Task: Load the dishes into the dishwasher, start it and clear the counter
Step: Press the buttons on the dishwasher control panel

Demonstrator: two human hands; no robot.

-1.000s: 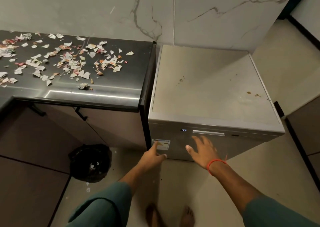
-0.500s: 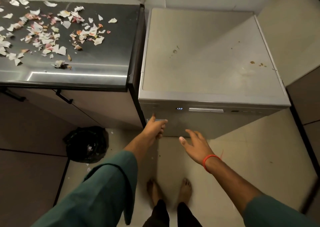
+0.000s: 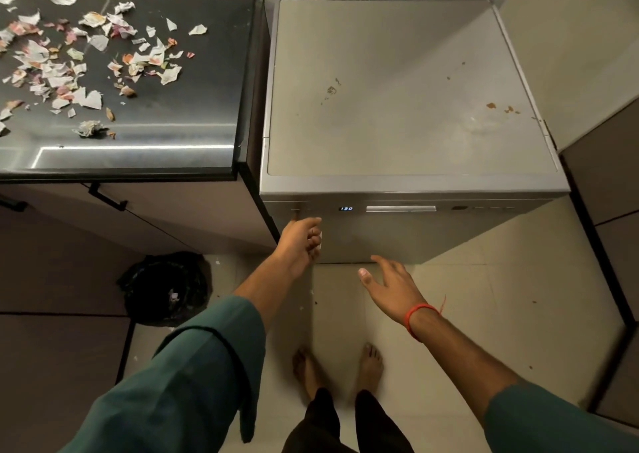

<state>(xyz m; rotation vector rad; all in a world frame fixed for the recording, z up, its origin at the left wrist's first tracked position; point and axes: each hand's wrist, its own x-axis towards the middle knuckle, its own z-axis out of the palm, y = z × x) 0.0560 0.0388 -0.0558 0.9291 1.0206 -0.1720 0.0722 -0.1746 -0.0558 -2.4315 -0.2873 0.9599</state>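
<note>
We saw dishwasher front facing us, touching left hand curled fingers' index; right hand spread, empty, below.

A dark, glossy countertop lies up and to the left of the left hand, which reaches to the front panel of the dishwasher. Torn paper scraps, white and pinkish, are strewn over the countertop's far left part, well apart from that hand. The dishwasher stands on the pale tiled floor, its flat top bearing a few small brown stains. A black bin bag sits on the floor left of the hand, below the countertop.
</note>
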